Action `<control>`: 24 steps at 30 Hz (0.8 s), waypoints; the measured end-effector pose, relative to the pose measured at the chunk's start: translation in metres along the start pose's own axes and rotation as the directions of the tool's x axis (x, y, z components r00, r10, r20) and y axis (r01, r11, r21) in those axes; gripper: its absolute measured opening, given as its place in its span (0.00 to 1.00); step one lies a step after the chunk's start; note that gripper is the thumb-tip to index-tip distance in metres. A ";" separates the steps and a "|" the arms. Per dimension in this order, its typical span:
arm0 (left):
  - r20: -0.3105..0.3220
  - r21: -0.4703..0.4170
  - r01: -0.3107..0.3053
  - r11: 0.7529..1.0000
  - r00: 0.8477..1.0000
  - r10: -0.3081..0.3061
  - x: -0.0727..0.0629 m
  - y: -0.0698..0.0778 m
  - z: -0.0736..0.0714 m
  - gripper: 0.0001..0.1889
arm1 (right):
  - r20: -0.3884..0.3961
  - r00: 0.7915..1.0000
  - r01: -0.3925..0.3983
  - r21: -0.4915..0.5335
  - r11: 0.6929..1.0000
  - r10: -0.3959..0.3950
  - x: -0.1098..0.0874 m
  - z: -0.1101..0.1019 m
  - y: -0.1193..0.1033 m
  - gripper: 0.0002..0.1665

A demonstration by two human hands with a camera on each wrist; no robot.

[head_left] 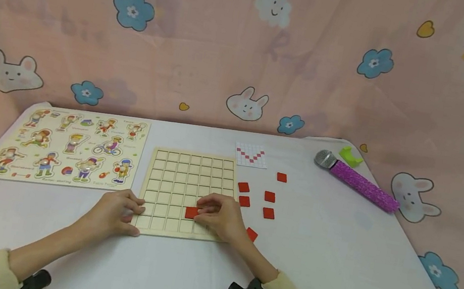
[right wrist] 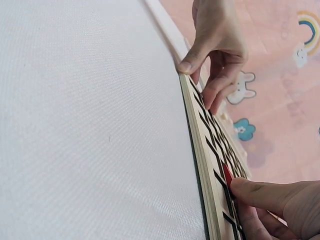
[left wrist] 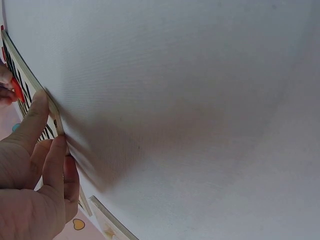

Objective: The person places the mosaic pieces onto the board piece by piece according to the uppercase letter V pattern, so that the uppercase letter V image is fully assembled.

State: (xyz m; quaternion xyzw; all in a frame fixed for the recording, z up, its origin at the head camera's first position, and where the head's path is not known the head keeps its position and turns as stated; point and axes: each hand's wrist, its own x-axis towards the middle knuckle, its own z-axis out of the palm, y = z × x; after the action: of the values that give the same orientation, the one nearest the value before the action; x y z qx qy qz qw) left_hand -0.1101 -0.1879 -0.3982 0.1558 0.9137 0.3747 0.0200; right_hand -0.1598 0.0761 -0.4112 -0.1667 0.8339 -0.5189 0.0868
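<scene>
A pale wooden grid board (head_left: 178, 189) lies on the table, its squares outlined by dark grooves. My left hand (head_left: 114, 212) grips the board's near left corner, and the left wrist view shows its thumb (left wrist: 36, 117) and fingers against the edge. Over the lower middle squares, my right hand (head_left: 221, 218) pinches a red square tile (head_left: 191, 213) between thumb and fingers. Seen from the right wrist, this tile (right wrist: 227, 176) stands tilted against the board. Part of it is hidden behind the fingers.
Several loose red tiles (head_left: 270, 197) lie right of the board. Behind it is a small pattern card (head_left: 251, 155) with a red V shape. A sports-figure puzzle board (head_left: 65, 147) lies left; a purple microphone (head_left: 363, 186) and a green piece (head_left: 350, 156) lie at the back right.
</scene>
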 end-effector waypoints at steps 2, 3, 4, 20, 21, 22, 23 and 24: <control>0.002 0.014 -0.004 1.000 1.000 0.004 0.000 0.000 0.000 0.23 | 0.003 1.000 0.010 0.011 1.000 -0.010 0.001 0.001 0.000 0.15; 0.004 0.019 -0.005 1.000 1.000 0.005 0.001 0.000 0.000 0.23 | 0.004 1.000 0.012 0.017 1.000 -0.012 0.001 0.001 0.000 0.15; 0.005 0.022 -0.004 1.000 1.000 0.004 0.001 0.000 0.000 0.23 | 0.004 1.000 0.015 0.021 1.000 -0.015 0.001 0.001 0.000 0.14; 0.010 -0.035 0.032 0.999 0.999 -0.031 0.000 0.000 0.002 0.22 | 0.021 0.998 -0.052 0.078 0.996 0.050 -0.006 -0.014 0.002 0.14; 0.011 -0.027 0.028 0.999 1.000 -0.028 0.000 0.000 0.002 0.22 | 0.020 0.999 -0.052 0.088 0.995 0.050 -0.007 -0.018 0.003 0.14; 0.011 -0.018 0.023 1.000 1.000 -0.023 -0.001 0.000 0.001 0.22 | 0.017 0.998 -0.054 0.095 0.994 0.052 -0.009 -0.023 0.004 0.14; 0.008 -0.005 0.019 1.000 1.000 -0.019 0.000 0.000 0.001 0.22 | 0.015 0.998 -0.058 0.109 0.992 0.057 -0.010 -0.029 0.006 0.14; 0.005 0.006 0.012 1.000 1.000 -0.012 0.000 0.000 0.000 0.22 | 0.012 0.998 -0.062 0.125 0.990 0.061 -0.011 -0.035 0.008 0.15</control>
State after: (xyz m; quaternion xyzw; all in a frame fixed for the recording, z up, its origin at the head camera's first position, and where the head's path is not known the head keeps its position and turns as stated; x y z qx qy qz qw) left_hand -0.1096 -0.1876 -0.3983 0.1516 0.9157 0.3713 0.0241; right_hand -0.1622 0.1121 -0.4029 -0.1372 0.8040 -0.5668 0.1163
